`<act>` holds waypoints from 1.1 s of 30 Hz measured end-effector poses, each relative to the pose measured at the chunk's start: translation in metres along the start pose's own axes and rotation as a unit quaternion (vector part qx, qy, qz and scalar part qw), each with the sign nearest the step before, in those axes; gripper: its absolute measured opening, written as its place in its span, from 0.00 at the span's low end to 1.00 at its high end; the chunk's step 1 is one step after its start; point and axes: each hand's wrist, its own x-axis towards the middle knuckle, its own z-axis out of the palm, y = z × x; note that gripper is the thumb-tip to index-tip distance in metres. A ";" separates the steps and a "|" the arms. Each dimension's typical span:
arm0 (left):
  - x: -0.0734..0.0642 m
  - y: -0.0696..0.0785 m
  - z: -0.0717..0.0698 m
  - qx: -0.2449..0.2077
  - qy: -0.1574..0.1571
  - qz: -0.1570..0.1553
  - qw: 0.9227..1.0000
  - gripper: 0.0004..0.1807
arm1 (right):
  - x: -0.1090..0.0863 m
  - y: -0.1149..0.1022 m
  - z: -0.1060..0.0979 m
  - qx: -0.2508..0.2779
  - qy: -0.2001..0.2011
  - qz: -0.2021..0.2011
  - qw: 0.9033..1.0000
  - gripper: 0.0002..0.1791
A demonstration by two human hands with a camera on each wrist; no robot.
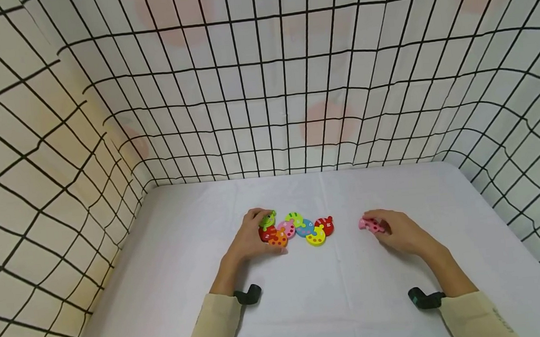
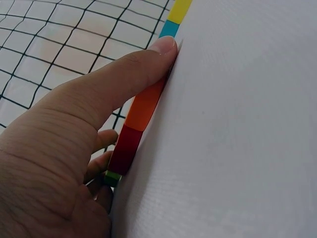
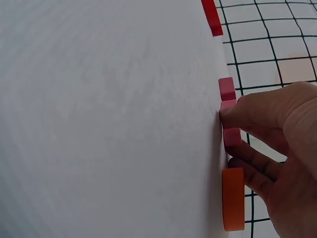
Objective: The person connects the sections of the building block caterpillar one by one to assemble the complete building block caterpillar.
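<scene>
A row of flat, brightly coloured number puzzle pieces (image 1: 305,227) lies joined like a caterpillar, with a green face piece (image 1: 268,221) at its left end. My left hand (image 1: 251,237) curls round that end, fingers by the green and red pieces. In the left wrist view its thumb presses along the edge of the orange piece (image 2: 144,106). Off to the right, my right hand (image 1: 401,230) pinches a pink dotted puzzle piece (image 1: 372,225) between thumb and fingers, low at the tabletop. The pink piece (image 3: 228,89) is partly hidden by the thumb in the right wrist view.
Close to the right hand stands a separate orange piece (image 3: 233,199), not visible in the head view. A red piece (image 1: 324,225) forms the row's right end. White cloth (image 1: 309,297) covers the table, and a black-gridded white backdrop (image 1: 273,83) surrounds its back and sides.
</scene>
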 end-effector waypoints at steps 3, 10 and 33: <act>-0.001 0.000 0.000 -0.002 -0.002 -0.001 1.000 0.57 | 0.000 -0.001 0.003 0.006 -0.002 0.001 1.000 0.25; 0.000 0.001 -0.002 -0.003 -0.004 0.007 1.000 0.58 | 0.000 -0.001 0.007 0.010 0.000 0.012 1.000 0.25; -0.001 -0.005 -0.012 0.008 -0.035 -0.001 0.999 0.64 | 0.018 -0.024 0.016 0.045 0.028 0.041 0.998 0.26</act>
